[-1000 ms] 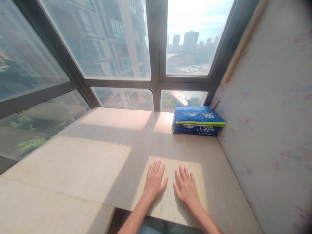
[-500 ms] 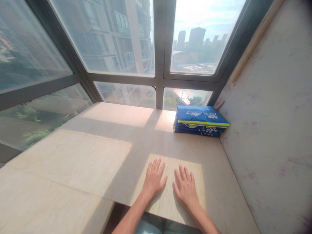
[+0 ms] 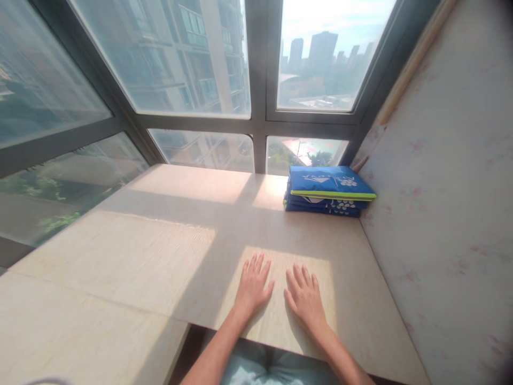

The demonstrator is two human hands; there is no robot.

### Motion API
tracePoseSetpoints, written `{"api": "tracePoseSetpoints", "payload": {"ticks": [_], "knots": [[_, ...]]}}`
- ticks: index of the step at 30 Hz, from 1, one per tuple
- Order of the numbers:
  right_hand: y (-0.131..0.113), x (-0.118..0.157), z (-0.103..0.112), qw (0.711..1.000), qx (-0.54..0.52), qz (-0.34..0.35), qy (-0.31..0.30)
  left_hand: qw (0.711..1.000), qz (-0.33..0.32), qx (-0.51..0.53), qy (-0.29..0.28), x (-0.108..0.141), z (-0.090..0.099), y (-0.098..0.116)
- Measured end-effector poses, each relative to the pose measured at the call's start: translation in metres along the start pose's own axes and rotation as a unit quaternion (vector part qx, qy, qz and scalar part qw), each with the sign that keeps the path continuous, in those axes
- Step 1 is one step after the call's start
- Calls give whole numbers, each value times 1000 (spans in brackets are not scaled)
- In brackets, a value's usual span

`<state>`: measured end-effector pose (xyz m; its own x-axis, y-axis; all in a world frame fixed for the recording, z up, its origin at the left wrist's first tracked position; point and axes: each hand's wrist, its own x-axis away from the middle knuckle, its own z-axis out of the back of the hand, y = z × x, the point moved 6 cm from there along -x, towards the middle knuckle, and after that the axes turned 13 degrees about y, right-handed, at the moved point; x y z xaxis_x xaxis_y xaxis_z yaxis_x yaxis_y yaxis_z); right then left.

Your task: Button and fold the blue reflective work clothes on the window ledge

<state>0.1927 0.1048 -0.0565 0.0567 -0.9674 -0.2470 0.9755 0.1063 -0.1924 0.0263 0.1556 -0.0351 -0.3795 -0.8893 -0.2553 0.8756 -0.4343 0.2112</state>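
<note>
My left hand (image 3: 253,286) lies palm down on the pale wood-grain tabletop (image 3: 168,256), fingers stretched out and a little apart. To its right, my right hand (image 3: 305,297) rests flat in the same way, with a narrow gap between the two thumbs. Neither hand holds anything. Both lie in a sunlit patch near the front edge. Beyond them, by the window and the wall, sits a stack of folded blue fabric (image 3: 328,184) with bright yellow-green edging and white printed designs. No hand touches the stack.
A dark-framed window (image 3: 258,85) closes off the back and left sides. On the right stands a wall (image 3: 436,214) with faint pink flowers. The tabletop's front edge has a recess over my lap. A curved pale rim (image 3: 46,380) shows at the bottom left.
The view has tilted down slightly, so everything sits a little higher. A curved rim has come into sight at the bottom left. My hands keep their place on the tabletop.
</note>
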Motion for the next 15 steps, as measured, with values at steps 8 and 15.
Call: {"api": "tracePoseSetpoints", "payload": {"ticks": [8, 15], "knots": [[4, 0, -3, 1000, -12, -11, -4, 1000, -12, -27, 5, -1, -2, 0], [1, 0, 0, 1000, -13, -3, 24, 999, -19, -33, 25, -1, -1, -1]]}}
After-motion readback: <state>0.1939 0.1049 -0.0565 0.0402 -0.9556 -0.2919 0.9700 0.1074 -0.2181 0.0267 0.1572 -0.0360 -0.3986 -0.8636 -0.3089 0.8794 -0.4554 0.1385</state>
